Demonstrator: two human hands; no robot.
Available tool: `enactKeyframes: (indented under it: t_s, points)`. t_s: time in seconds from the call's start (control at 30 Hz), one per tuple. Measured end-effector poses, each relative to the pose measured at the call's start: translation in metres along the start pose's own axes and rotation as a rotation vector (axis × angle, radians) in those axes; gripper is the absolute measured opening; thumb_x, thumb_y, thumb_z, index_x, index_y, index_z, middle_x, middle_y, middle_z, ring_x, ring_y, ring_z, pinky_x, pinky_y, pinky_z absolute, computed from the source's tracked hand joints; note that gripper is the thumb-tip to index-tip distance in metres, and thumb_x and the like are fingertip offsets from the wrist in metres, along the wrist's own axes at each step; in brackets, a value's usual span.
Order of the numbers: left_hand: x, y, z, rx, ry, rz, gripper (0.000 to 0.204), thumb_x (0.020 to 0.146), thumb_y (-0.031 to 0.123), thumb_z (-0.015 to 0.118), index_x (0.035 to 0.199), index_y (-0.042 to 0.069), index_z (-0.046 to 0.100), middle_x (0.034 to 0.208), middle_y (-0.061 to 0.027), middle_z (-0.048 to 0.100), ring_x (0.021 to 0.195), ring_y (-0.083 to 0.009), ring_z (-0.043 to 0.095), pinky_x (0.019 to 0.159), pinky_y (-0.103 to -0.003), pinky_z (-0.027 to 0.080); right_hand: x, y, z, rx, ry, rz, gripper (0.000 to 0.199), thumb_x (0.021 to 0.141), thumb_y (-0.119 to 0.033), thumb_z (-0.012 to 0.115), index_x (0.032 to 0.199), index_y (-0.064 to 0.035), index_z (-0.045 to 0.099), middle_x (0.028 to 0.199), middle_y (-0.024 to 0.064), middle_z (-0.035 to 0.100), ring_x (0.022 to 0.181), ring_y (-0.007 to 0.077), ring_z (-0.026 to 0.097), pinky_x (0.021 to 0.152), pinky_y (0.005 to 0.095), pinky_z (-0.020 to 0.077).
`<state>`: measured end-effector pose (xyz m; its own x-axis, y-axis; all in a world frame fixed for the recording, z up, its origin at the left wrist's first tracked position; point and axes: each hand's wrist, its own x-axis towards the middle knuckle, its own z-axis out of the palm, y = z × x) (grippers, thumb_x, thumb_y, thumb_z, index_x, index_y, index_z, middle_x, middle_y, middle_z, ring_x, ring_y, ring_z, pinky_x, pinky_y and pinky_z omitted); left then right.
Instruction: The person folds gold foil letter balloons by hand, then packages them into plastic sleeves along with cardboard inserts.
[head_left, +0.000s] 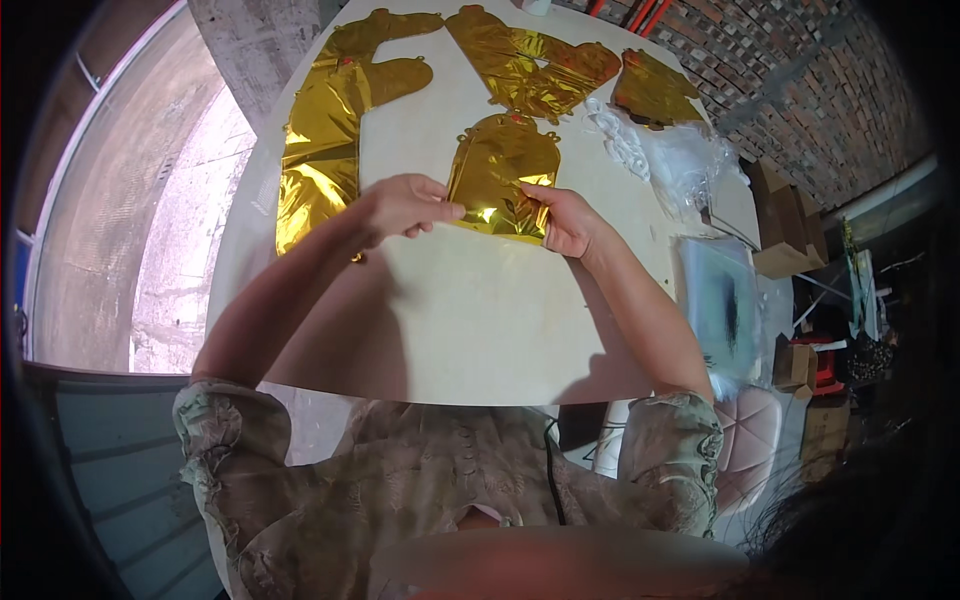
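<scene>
A folded, flat gold foil balloon (505, 165) lies in front of me on the pale table, its rounded end with small tabs pointing away. My right hand (568, 220) grips its lower right edge, thumb on top and fingers underneath. At its lower left corner, my left hand (408, 207) has thumb and fingers closed on the edge; the exact hold is partly hidden. Beyond it are more flat gold foil balloons: a long curved one (325, 130) at left, an angular one (530, 70) at the back, and a smaller folded piece (655, 90) at back right.
White ribbon or string (618, 140) and clear plastic bags (690, 165) lie along the table's right side. A stack of clear plastic sleeves (718, 305) sits nearer. Cardboard boxes (785, 220) stand off the right edge, beside a padded chair (748, 445). A brick wall (800, 90) rises behind.
</scene>
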<state>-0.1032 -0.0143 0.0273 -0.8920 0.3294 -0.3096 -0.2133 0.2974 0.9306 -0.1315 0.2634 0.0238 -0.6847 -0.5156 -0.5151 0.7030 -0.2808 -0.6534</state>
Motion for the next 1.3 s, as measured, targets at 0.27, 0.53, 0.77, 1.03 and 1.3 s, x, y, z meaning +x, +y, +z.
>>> enactKeyframes:
  t_s: [0.27, 0.53, 0.77, 1.03, 1.3]
  points:
    - [0.001, -0.011, 0.008, 0.171, 0.079, -0.098, 0.035, 0.079, 0.037, 0.082, 0.092, 0.007, 0.07, 0.076, -0.0025, 0.068, 0.063, -0.01, 0.059, 0.057, -0.025, 0.048, -0.004, 0.002, 0.004, -0.092, -0.013, -0.058, 0.038, 0.105, -0.022, 0.049, 0.132, 0.0046, 0.051, 0.117, 0.0171, 0.069, 0.101, 0.0265, 0.072, 0.089, 0.0389, 0.0622]
    - [-0.001, -0.01, 0.012, 0.097, 0.116, -0.144, 0.03, 0.083, 0.034, 0.08, 0.09, 0.007, 0.069, 0.077, -0.0033, 0.07, 0.063, -0.0098, 0.065, 0.058, -0.024, 0.051, -0.014, -0.003, 0.004, -0.174, -0.04, -0.147, 0.028, 0.103, -0.021, 0.057, 0.12, 0.0017, 0.058, 0.109, 0.0114, 0.069, 0.096, 0.0205, 0.071, 0.088, 0.0334, 0.06]
    - [-0.005, -0.005, 0.016, -0.009, 0.14, -0.128, 0.025, 0.085, 0.024, 0.078, 0.092, 0.002, 0.069, 0.08, -0.0064, 0.071, 0.067, -0.0127, 0.07, 0.063, -0.025, 0.058, -0.013, -0.008, -0.004, -0.331, 0.028, -0.178, 0.023, 0.102, -0.019, 0.059, 0.115, -0.0005, 0.06, 0.105, 0.0076, 0.069, 0.096, 0.0156, 0.069, 0.088, 0.0303, 0.0573]
    - [-0.005, -0.007, 0.017, -0.071, 0.167, -0.137, 0.029, 0.085, 0.022, 0.079, 0.097, -0.002, 0.068, 0.083, -0.0101, 0.072, 0.069, -0.0164, 0.072, 0.063, -0.027, 0.061, -0.044, 0.0, 0.017, -0.66, 0.309, -0.269, 0.052, 0.1, -0.021, 0.061, 0.143, 0.0029, 0.045, 0.113, 0.0088, 0.07, 0.103, 0.0168, 0.067, 0.094, 0.0323, 0.053]
    - [-0.008, -0.002, 0.022, -0.063, 0.175, -0.118, 0.03, 0.087, 0.024, 0.078, 0.096, -0.001, 0.064, 0.085, -0.0072, 0.065, 0.068, -0.0152, 0.066, 0.059, -0.029, 0.056, -0.04, 0.017, 0.008, -0.907, 0.426, -0.294, 0.046, 0.09, -0.013, 0.075, 0.129, 0.0006, 0.055, 0.091, 0.0039, 0.069, 0.074, 0.0073, 0.058, 0.065, 0.0216, 0.0459]
